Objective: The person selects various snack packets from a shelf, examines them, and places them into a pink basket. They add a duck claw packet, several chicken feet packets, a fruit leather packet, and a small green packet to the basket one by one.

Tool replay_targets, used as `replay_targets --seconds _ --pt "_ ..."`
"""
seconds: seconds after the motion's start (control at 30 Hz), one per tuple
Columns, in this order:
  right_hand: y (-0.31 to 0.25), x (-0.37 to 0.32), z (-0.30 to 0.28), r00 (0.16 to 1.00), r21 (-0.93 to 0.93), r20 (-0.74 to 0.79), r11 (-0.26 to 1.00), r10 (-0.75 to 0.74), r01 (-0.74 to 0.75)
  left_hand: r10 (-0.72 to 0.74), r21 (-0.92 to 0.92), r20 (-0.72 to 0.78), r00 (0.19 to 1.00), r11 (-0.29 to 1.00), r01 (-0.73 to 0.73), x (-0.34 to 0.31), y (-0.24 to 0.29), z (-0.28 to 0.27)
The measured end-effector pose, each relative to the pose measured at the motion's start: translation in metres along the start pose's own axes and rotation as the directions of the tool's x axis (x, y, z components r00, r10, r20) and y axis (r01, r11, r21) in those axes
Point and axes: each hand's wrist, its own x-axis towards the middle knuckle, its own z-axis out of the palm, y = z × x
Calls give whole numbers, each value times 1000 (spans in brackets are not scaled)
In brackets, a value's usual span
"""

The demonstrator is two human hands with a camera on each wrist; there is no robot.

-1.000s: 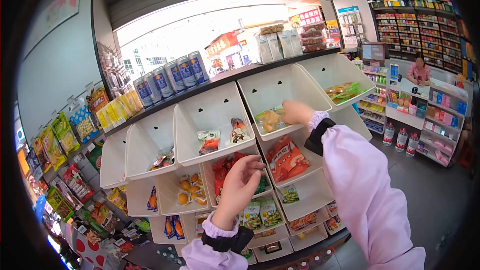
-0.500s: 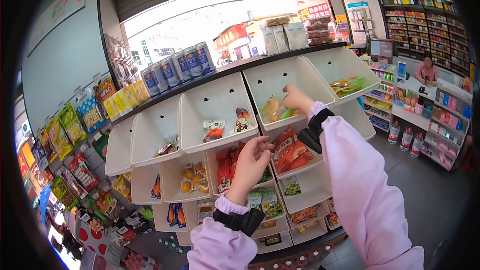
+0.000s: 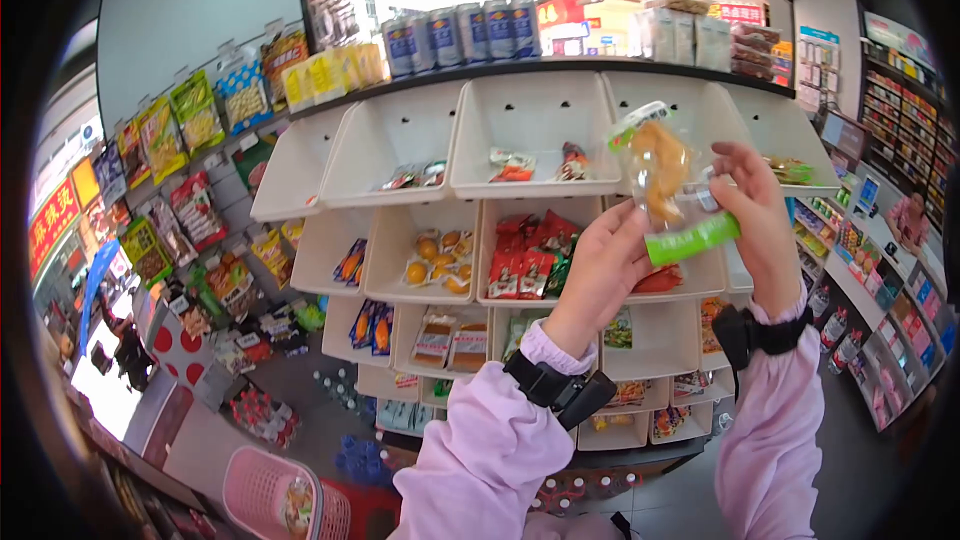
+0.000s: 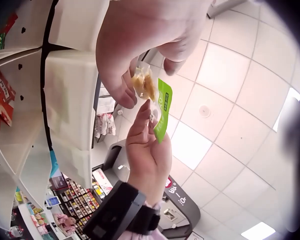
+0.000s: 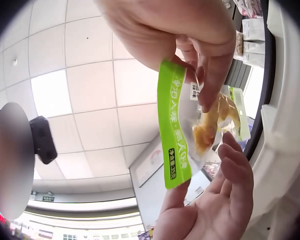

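Observation:
A clear packet with a green band and tan food inside (image 3: 662,172) is held up in front of the bins in the head view. My right hand (image 3: 752,202) pinches its right side between thumb and fingers. My left hand (image 3: 603,265) has its fingertips at the packet's lower left edge. In the right wrist view, the green-banded packet (image 5: 173,125) hangs from the right hand (image 5: 190,40), with the left hand (image 5: 210,205) below it, fingers loosely bent. The left wrist view has the packet (image 4: 162,107) between both hands.
White bins (image 3: 535,130) of packaged snacks stand in tiers ahead. Cans (image 3: 470,32) line the ledge above. A pink basket (image 3: 262,488) holding a packet is on the lower left. A person (image 3: 908,220) sits behind the counter at right.
The right hand has come out of the upper bin with the packet, toward the left hand, which has risen to meet it. The view has turned left and down, bringing the pink basket into sight.

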Motion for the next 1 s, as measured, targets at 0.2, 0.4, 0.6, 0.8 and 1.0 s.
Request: replay_targets --seconds 0.2,0.4,0.6,0.8,1.0 --pt "41 -86 54 965 162 212 968 153 -190 43 267 -177 983 964 6 -99 4 -55" --pt "126 -171 140 730 198 481 751 486 -630 50 253 -447 893 965 73 -239 14 -133" --pt "174 -272 240 385 42 745 538 545 -842 40 212 -711 702 964 159 -384 35 -169" --pt "187 -338 325 34 -218 875 456 483 -863 55 55 -876 478 998 -14 -503 47 -176" --pt "191 -387 416 -89 -262 894 351 439 -899 143 93 -950 277 978 -187 -586 70 -182"
